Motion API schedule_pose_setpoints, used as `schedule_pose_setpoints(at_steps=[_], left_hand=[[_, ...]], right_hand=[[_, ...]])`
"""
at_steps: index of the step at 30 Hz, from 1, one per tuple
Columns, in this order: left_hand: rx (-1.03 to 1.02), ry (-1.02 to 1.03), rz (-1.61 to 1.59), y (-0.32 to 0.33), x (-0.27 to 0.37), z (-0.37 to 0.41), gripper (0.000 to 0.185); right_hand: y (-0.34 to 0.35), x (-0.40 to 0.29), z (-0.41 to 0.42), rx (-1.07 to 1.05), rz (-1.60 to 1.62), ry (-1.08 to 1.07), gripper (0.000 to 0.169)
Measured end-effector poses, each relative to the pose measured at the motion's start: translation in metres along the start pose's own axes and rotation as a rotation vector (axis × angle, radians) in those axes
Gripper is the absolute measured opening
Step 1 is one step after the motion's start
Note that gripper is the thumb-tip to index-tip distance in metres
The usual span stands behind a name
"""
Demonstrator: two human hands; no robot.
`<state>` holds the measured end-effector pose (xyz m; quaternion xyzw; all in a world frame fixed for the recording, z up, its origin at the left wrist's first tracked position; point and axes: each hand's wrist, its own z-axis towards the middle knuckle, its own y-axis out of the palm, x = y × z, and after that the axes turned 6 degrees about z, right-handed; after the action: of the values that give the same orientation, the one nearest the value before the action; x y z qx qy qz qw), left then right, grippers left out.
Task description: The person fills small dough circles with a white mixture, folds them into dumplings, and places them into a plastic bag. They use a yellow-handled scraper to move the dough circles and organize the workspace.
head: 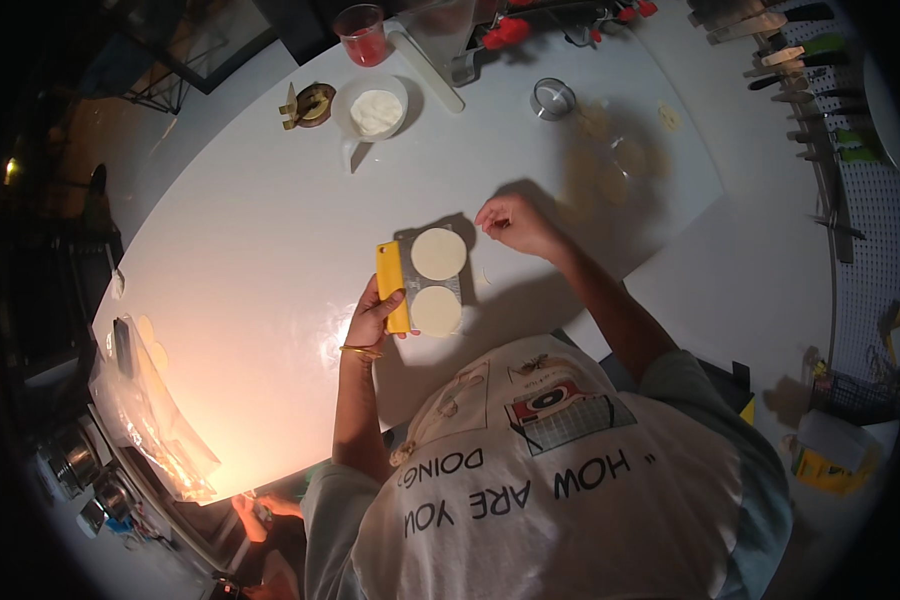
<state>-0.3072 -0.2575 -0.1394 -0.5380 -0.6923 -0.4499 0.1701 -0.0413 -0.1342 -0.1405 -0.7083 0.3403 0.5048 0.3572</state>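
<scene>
My left hand grips the yellow handle of a bench scraper with a metal blade. Two pale dough rounds lie flat on the blade, an upper one and a lower one that reaches its lower edge. My right hand hovers to the right of the upper round, fingers loosely curled; whether anything is between its fingertips cannot be made out. Beyond it, a metal ring cutter rests on the white table. Several faint dough rounds lie in shadow at the right.
Along the far side are a white handled bowl of white filling, a cup of red liquid, a pale rolling pin and a small brass-coloured object. Plastic film covers the left edge. Another person's hands show below it.
</scene>
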Motion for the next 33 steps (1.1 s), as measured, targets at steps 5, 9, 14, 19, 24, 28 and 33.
schedule_pose_setpoints(at_steps=[5,9,14,19,24,28,33], left_hand=[[0.09,0.003,-0.012,-0.017,0.001,-0.012,0.035],[0.102,-0.001,-0.03,-0.028,0.002,-0.023,0.035],[0.201,0.011,-0.133,-0.05,-0.01,-0.042,0.035],[0.39,0.129,-0.32,-0.081,-0.024,-0.082,0.04],[0.686,0.433,-0.493,-0.136,-0.028,-0.14,0.034],[1.002,0.527,-0.606,-0.192,-0.041,-0.175,0.024],[1.235,0.582,-0.889,-0.318,-0.045,-0.218,0.025]], right_hand=[[0.037,0.01,-0.041,0.04,-0.22,-0.116,0.011],[0.05,0.019,-0.055,0.013,-0.667,-0.478,0.01],[0.062,0.051,-0.039,0.161,-0.597,-0.621,0.009],[0.035,0.049,-0.013,0.462,-0.447,-0.515,0.01],[-0.02,0.042,0.028,0.499,-0.915,-0.547,0.011],[-0.046,0.056,0.041,0.468,-1.17,-0.602,0.018],[-0.013,0.039,0.028,0.471,-1.147,-0.592,0.02]])
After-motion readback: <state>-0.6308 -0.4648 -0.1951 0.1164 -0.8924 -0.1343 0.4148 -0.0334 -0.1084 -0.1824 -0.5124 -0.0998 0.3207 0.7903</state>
